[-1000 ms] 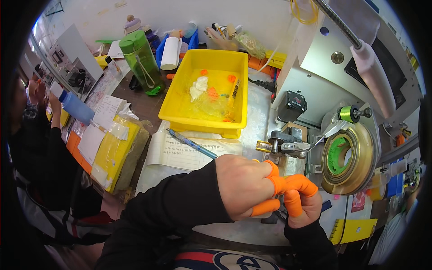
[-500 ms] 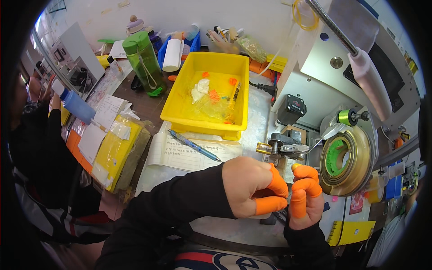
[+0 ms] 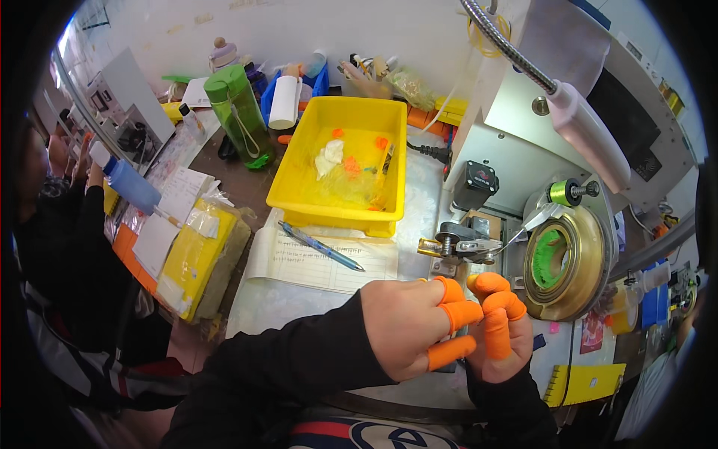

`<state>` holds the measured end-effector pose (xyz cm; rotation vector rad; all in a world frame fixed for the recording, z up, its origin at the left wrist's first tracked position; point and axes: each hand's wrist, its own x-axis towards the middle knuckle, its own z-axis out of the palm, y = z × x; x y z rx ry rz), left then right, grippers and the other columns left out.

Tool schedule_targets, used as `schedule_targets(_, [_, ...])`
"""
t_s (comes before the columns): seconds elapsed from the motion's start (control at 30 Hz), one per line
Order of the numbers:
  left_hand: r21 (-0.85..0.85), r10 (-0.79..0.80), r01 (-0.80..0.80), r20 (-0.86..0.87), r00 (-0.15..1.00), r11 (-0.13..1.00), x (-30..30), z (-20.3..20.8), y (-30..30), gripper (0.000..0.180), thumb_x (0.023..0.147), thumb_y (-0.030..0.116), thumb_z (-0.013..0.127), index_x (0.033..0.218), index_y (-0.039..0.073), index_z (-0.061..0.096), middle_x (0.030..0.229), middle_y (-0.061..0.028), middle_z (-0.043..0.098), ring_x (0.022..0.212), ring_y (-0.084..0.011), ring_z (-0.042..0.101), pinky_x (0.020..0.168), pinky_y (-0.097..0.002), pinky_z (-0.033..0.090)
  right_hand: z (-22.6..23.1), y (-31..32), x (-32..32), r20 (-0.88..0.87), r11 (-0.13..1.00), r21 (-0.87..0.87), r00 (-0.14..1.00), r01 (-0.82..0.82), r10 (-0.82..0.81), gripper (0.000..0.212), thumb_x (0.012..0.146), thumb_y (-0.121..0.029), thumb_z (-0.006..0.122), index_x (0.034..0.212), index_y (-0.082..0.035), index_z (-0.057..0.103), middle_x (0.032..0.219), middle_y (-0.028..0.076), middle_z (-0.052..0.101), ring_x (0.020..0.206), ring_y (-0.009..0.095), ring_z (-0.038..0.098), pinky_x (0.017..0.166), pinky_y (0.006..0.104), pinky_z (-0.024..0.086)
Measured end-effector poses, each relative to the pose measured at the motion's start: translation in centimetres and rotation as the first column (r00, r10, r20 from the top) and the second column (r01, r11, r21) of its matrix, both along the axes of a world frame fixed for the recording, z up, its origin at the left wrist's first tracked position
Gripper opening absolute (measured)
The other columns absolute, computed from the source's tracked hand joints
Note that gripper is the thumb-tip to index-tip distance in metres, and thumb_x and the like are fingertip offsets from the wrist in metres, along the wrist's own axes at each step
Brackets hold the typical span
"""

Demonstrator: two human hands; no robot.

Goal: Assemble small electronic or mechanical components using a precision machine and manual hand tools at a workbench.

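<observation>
Just beyond the curled, orange-sleeved fingers (image 3: 496,334) stands a grey metal roller mechanism (image 3: 471,244); whether they hold anything cannot be determined; overreaching could cause collision.

We note a tan-marked white wall (image 3: 299,34) behind the dark-brown workbench (image 3: 241,179), pinkish floor (image 3: 187,344) at lower left, bright light (image 3: 69,37) at upper left.

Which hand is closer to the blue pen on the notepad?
Left. The left hand is to the right of the blue pen and on its near side, not touching it; the right hand is farther right, beyond the left one.
</observation>
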<state>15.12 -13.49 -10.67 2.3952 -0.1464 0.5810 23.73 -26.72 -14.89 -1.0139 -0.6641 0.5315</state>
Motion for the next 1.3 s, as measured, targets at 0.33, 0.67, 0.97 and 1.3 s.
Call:
schedule_targets(0.33, [-0.069, 0.034, -0.018, 0.235, 0.971, 0.997, 0.9, -1.5, -1.4, 0.021, 0.063, 0.011, 0.067, 0.081, 0.008, 0.059, 0.071, -0.0050, 0.056, 0.054, -0.0210, 0.054, 0.046, -0.0265, 0.044, -0.4, -0.5, -0.1, -0.250, 0.978, 0.186, 0.958, -0.092, 0.137, 0.015, 0.084, -0.006, 0.044, 0.096, 0.000, 0.050, 0.110, 0.011, 0.045, 0.100, 0.018, 0.044, 0.088, 0.0315, 0.033])
schedule_targets(0.67, [-0.067, 0.021, 0.004, 0.365, 0.931, 0.998, 1.5, -1.5, -1.8, 0.021, 0.063, 0.008, 0.066, 0.082, 0.008, 0.058, 0.072, -0.0056, 0.056, 0.054, -0.0205, 0.055, 0.046, -0.0264, 0.044, -0.4, -0.9, 0.0, -0.265, 0.954, 0.273, 0.943, -0.128, 0.202, 0.014, 0.083, -0.004, 0.043, 0.095, 0.000, 0.049, 0.110, 0.011, 0.044, 0.102, 0.019, 0.043, 0.089, 0.0317, 0.032])
schedule_targets(0.97, [-0.115, 0.000, 0.035, 0.286, 0.958, 0.993, 1.3, -1.2, -1.7, 0.023, 0.063, 0.006, 0.066, 0.085, 0.008, 0.059, 0.073, -0.0063, 0.056, 0.055, -0.0197, 0.055, 0.048, -0.0253, 0.045, 0.3, -1.3, -0.3, 0.119, 1.000, -0.019, 0.993, -0.002, 0.005, 0.009, 0.084, -0.007, 0.041, 0.088, -0.002, 0.047, 0.104, 0.009, 0.039, 0.090, 0.013, 0.042, 0.084, 0.0267, 0.030])
schedule_targets(1.3, [-0.084, -0.122, 0.140, 0.192, 0.974, 0.987, 1.2, -0.6, -0.9, 0.024, 0.065, 0.007, 0.066, 0.087, 0.010, 0.059, 0.079, -0.0041, 0.055, 0.058, -0.0145, 0.054, 0.050, -0.0225, 0.043, 1.0, -1.8, 0.2, 0.313, 0.979, -0.156, 0.946, 0.133, -0.079, 0.006, 0.077, -0.003, 0.044, 0.081, -0.001, 0.047, 0.097, 0.011, 0.042, 0.087, 0.018, 0.042, 0.082, 0.0286, 0.031])
